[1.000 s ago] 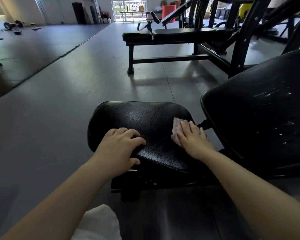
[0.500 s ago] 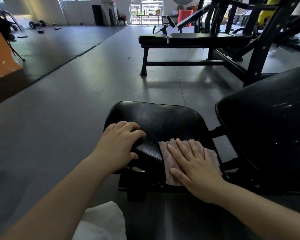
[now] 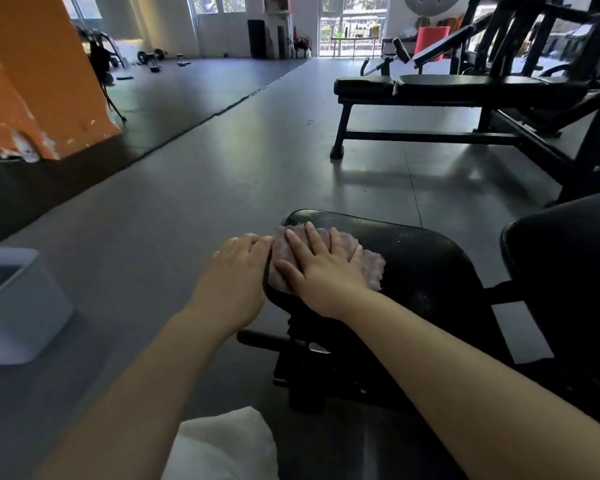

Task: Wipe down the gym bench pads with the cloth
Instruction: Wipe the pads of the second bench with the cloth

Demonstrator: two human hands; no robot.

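Right hand (image 3: 326, 268) is flat with the fingers spread, pressing the pinkish cloth (image 3: 373, 268) onto the near-left end of the black seat pad (image 3: 423, 268). The cloth sits right at that rounded corner, bunched a bit under the palm. Left hand (image 3: 234, 275) is just beside it, fingers curled over the pad's left edge and touching the cloth's edge. The bigger back pad (image 3: 568, 282) is off to the right, separated by a gap. A grey tub (image 3: 18, 306) sits on the floor (image 3: 187, 202) well to the left, and a flat bench (image 3: 458, 85) stands farther back. Something white (image 3: 222, 448) is at the bottom edge, can't tell what.
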